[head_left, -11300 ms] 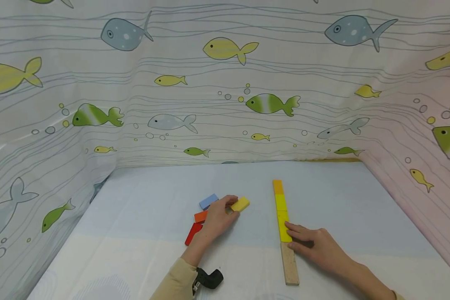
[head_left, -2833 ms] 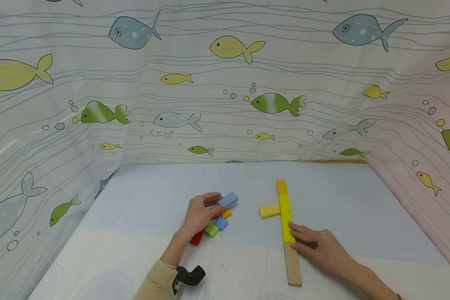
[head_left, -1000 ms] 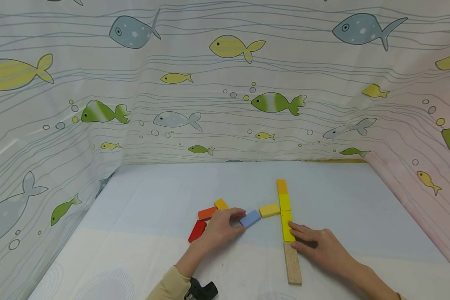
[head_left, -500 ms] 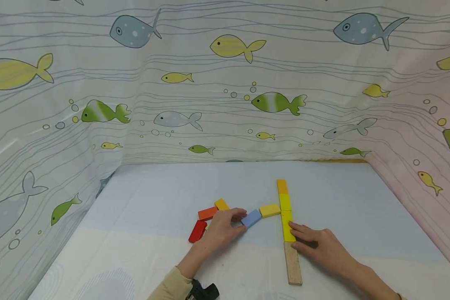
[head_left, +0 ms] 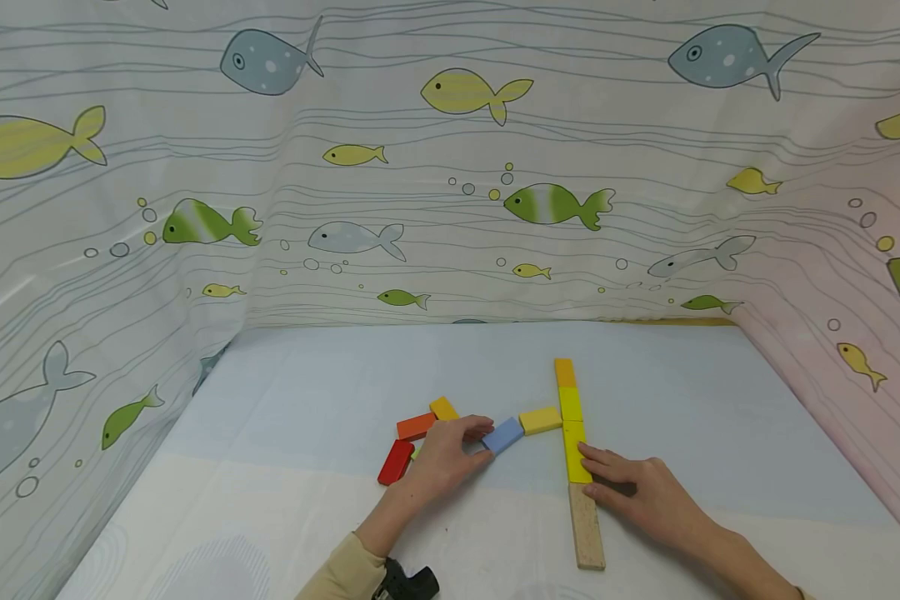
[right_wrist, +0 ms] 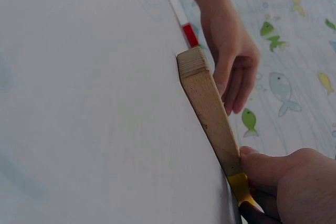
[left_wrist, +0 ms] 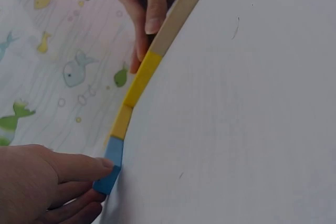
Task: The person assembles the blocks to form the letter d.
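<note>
My left hand pinches a blue wooden block at its left end, thumb on the near side and fingers on the far side. In the left wrist view, the blue block's other end meets a pale yellow block. That pale block's right end touches a straight row of an orange block, two bright yellow blocks and a long plain wooden block. Against the row's right side rests my right hand, its fingertips touching the nearer bright yellow block and its thumb near the plain block's joint.
Left of my left hand lie a red block, an orange-red block and an amber block. A bit of green shows behind that hand. A fish-print curtain stands around the white table.
My left hand has carried the blue block from the loose pile rightward to the pale yellow block, which it brought over earlier. Over the last second both hands hold almost still.
</note>
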### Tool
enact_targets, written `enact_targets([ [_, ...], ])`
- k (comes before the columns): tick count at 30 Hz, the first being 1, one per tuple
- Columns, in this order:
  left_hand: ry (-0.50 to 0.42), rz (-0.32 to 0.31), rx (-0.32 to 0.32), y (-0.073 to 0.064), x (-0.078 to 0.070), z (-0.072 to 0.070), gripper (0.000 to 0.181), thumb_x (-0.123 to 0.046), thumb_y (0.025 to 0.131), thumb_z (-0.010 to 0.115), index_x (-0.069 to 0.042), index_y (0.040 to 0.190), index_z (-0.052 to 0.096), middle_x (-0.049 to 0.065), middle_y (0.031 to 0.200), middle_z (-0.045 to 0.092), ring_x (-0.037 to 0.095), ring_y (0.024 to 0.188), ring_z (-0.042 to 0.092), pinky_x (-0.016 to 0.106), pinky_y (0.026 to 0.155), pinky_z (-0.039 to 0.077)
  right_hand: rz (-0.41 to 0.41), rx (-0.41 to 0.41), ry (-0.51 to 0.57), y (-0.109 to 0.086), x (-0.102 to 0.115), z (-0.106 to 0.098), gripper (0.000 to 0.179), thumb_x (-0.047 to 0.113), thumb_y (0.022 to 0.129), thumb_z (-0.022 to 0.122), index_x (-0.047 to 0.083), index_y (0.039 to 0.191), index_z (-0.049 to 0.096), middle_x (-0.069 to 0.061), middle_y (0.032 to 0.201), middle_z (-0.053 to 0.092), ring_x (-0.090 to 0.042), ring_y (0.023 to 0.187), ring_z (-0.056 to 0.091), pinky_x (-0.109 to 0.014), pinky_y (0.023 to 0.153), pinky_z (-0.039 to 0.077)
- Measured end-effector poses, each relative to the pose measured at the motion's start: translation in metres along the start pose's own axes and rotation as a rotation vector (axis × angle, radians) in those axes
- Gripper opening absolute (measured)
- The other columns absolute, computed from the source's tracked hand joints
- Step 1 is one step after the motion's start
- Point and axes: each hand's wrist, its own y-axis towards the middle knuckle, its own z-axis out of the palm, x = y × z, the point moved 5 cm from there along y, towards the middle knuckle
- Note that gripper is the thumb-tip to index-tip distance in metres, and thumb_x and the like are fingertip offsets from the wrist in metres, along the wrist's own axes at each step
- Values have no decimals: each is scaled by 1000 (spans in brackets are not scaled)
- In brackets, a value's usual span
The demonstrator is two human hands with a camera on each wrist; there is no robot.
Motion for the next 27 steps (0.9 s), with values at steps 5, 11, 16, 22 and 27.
enact_targets([
  [5, -6, 0, -3, 0, 0, 0, 39, -14, 91, 73, -6, 128, 66, 3, 117, 73, 18, 106, 68, 34, 92, 57, 3, 2, -4, 0, 1, 0, 44, 38, 89, 74, 11, 124, 72, 3, 135, 64, -22, 118, 62, -36, 89, 59],
  [11, -3, 10, -1, 0, 1, 0, 39, -13, 90, 74, -6, 128, 66, 4, 117, 73, 18, 106, 68, 34, 92, 57, -3, 0, -7, 0, 2, -1, 44, 37, 89, 74, 10, 123, 72, 2, 134, 64, -23, 118, 62, -36, 88, 59],
  [16, -25, 3, 5, 0, 1, -1, 40, -15, 91, 73, -7, 129, 65, 4, 120, 72, 19, 109, 67, 35, 93, 56, -7, -7, 4, 0, 2, -1, 43, 37, 88, 75, 11, 123, 72, 2, 133, 64, -22, 118, 62, -36, 88, 59],
  [22, -68, 7, -25, -4, 4, -10, 42, -17, 90, 74, -9, 130, 64, 3, 122, 71, 20, 113, 66, 38, 94, 56, -4, -2, 21, 0, 1, 0, 44, 38, 88, 74, 11, 124, 71, 3, 134, 64, -21, 119, 61, -35, 90, 58],
  [27, -89, 18, -85, -12, 10, -25, 42, -16, 89, 76, -9, 129, 65, 5, 122, 71, 22, 114, 66, 42, 96, 54, 13, 2, 23, 0, 0, 0, 45, 40, 89, 73, 12, 124, 71, 3, 134, 64, -22, 120, 61, -35, 90, 58],
])
